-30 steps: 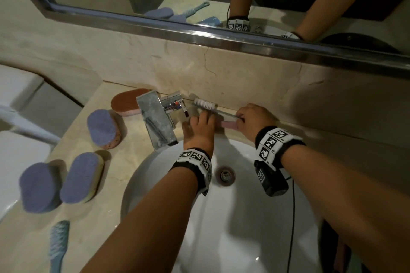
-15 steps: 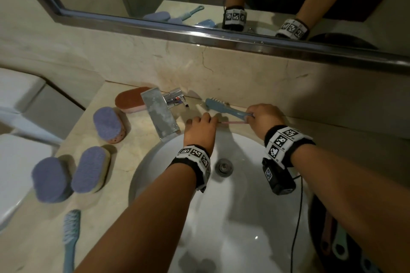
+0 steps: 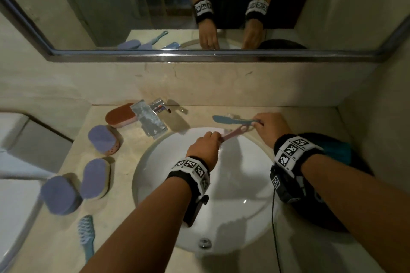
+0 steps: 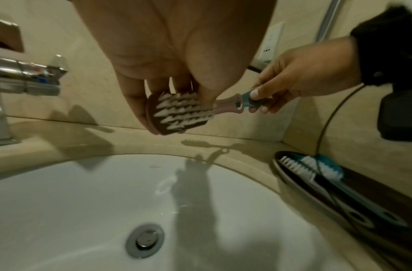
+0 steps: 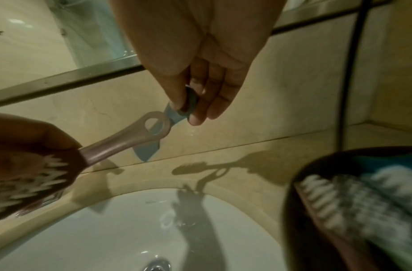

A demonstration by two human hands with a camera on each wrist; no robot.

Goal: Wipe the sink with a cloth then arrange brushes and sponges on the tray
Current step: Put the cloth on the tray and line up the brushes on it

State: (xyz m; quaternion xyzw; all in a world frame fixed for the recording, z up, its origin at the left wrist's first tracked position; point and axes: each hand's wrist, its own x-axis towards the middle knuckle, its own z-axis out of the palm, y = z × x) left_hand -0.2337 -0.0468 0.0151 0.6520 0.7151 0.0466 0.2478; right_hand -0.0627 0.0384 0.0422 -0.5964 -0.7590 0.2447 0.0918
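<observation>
Brushes are in both hands, held up over the back edge of the white sink [image 3: 233,195]. On the far left of the counter, a blue brush [image 3: 86,236] lies flat with its bristles up. Three purple sponges [image 3: 95,178] and one orange sponge [image 3: 121,115] lie near it, left of the tap [image 3: 149,121].

The left hand [image 3: 204,147] grips the pink brush [image 4: 177,112] by its head. The fingers curl around the dark back of the head, and the white bristles point down at the sink. The pink handle has a hole at its end and sticks out to the right, toward the other hand.

The right hand [image 3: 269,127] pinches the end of a blue brush handle [image 3: 233,120] between thumb and fingers. That brush points left, away from the hand, and its bristles are hidden in every view. The two handles cross near the right hand's fingers, but it is hard to tell if they touch.

On the far right sits a dark tray [image 4: 316,194] with two brushes already in it, white bristles up. In the head view the right arm covers most of the tray. The right wrist view shows it blurry and cut off.
</observation>
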